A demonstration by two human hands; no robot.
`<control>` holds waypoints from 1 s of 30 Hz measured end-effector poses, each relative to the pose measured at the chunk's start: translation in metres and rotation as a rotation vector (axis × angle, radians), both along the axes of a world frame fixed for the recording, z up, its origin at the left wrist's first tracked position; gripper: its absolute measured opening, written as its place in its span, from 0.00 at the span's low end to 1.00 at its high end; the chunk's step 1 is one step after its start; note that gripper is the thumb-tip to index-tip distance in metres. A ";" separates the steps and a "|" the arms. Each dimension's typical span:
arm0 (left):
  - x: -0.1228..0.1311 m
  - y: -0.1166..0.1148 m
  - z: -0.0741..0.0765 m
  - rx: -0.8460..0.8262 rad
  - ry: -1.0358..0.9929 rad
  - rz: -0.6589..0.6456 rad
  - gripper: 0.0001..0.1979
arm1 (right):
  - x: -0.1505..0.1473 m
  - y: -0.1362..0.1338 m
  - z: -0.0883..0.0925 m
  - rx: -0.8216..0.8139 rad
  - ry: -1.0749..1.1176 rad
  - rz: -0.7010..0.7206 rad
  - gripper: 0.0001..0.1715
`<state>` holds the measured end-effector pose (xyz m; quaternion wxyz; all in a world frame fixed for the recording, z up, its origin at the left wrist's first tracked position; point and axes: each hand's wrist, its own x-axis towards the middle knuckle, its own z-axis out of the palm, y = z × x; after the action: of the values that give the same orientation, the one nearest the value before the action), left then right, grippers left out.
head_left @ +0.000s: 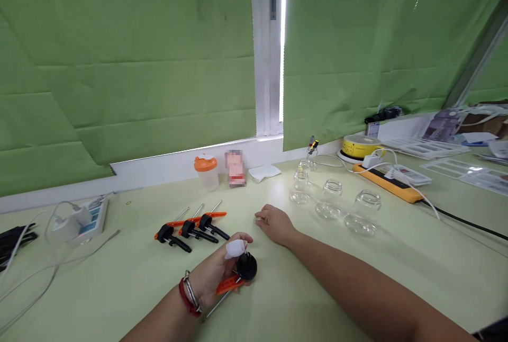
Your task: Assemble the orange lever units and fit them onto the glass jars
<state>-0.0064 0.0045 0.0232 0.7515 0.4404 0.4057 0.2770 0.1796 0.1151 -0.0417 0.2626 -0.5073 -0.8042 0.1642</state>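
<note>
My left hand (214, 273) is closed around a black-and-orange part with a metal rod (246, 267), its round black end facing up and its rod pointing down to the left. A white wrapping (235, 248) covers one finger of this hand. My right hand (278, 224) rests on the table with its fingertips pinched together; a small shiny thing seems to be between them, too small to name. Left of my hands, three similar black-and-orange parts (198, 230) lie in a row with their rods pointing away. Several clear glass jars (363, 212) stand right of my right hand.
At the back are a shaker cup with an orange lid (207, 173), a blurred pink packet (235, 168) and a white tissue (264, 172). An orange power strip (391, 183) with cables lies right. A white power strip (85, 220) and loose cables lie left.
</note>
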 end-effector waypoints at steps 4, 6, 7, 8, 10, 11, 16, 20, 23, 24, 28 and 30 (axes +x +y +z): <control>0.000 0.000 0.003 0.003 -0.006 0.004 0.21 | -0.003 0.007 0.004 -0.005 -0.009 0.063 0.11; 0.000 0.000 0.004 -0.009 0.006 -0.003 0.21 | -0.002 0.006 0.006 -0.012 -0.020 0.074 0.11; 0.000 0.000 0.005 -0.013 0.010 -0.009 0.21 | -0.001 0.005 0.008 -0.016 -0.029 0.081 0.10; 0.000 0.001 0.005 -0.013 0.009 -0.017 0.22 | 0.000 0.003 0.009 -0.022 -0.038 0.089 0.10; -0.002 0.001 0.005 -0.004 -0.011 -0.036 0.22 | 0.003 0.000 0.012 -0.033 -0.049 0.109 0.09; -0.002 0.001 0.005 -0.001 -0.021 -0.046 0.22 | 0.005 -0.001 0.013 -0.041 -0.053 0.121 0.08; -0.003 0.000 0.005 -0.004 -0.004 -0.049 0.21 | 0.015 -0.006 0.017 -0.070 -0.049 0.183 0.06; -0.002 -0.001 0.007 -0.001 0.017 -0.039 0.22 | 0.015 -0.009 0.017 -0.034 -0.015 0.199 0.07; -0.003 -0.001 0.007 0.007 0.025 -0.037 0.22 | 0.011 -0.010 0.015 -0.047 0.117 0.142 0.07; -0.003 -0.001 0.007 0.011 0.029 -0.033 0.22 | 0.010 -0.011 0.015 -0.089 0.199 0.125 0.07; -0.005 0.000 0.006 0.018 0.042 -0.030 0.22 | 0.009 -0.018 0.020 -0.379 0.570 0.163 0.11; -0.005 0.001 0.006 0.019 0.047 -0.034 0.22 | 0.010 -0.024 0.027 -0.501 0.659 0.213 0.13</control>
<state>-0.0115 0.0052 0.0296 0.7422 0.4606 0.4131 0.2575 0.1896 0.0912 -0.0143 0.3557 -0.3901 -0.6606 0.5337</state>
